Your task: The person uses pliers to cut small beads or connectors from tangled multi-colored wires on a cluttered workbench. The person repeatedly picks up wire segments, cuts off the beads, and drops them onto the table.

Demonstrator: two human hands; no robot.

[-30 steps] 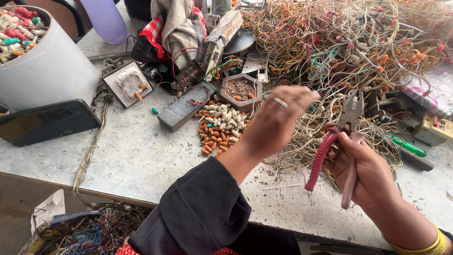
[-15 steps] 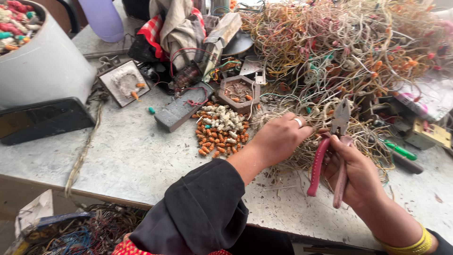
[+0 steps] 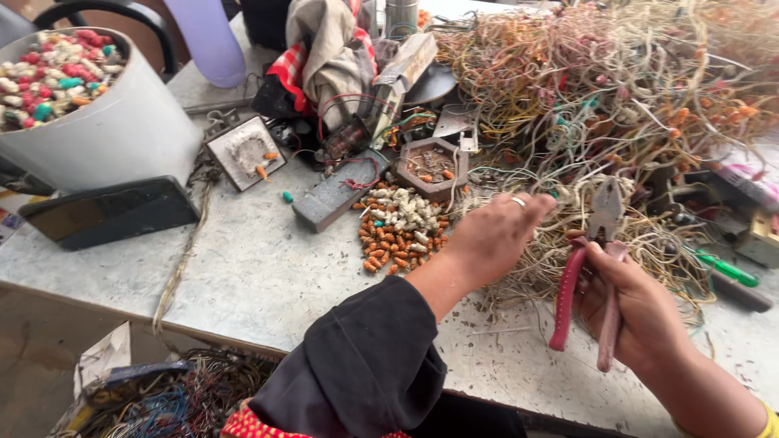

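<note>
**A:** What are the fingers of each hand doing?

**B:** The right hand (image 3: pixel 641 312) has its fingers curled closed around the red handles of a pair of pliers (image 3: pixel 586 268). The pliers stand nearly upright, metal nose pointing up into the wire. The left hand (image 3: pixel 495 235) reaches forward, palm down, fingers bent and slightly spread, their tips pressed into a tangle of thin wires (image 3: pixel 600 105). Whether they pinch a single strand I cannot tell. One finger wears a ring (image 3: pixel 518 201).

**A:** How are the arms placed?

**B:** The left forearm, in a black sleeve (image 3: pixel 357 365), crosses up from the bottom centre. The right wrist enters from the lower right corner, with the hand just beside the left one.

**A:** What surrounds them?

**B:** A speckled grey counter (image 3: pixel 243 276). Left of the left hand lies a heap of small orange and white connector caps (image 3: pixel 402 227). Far left stands a white bucket (image 3: pixel 105 130) of coloured caps, with a dark phone (image 3: pixel 109 211) below it.
</note>
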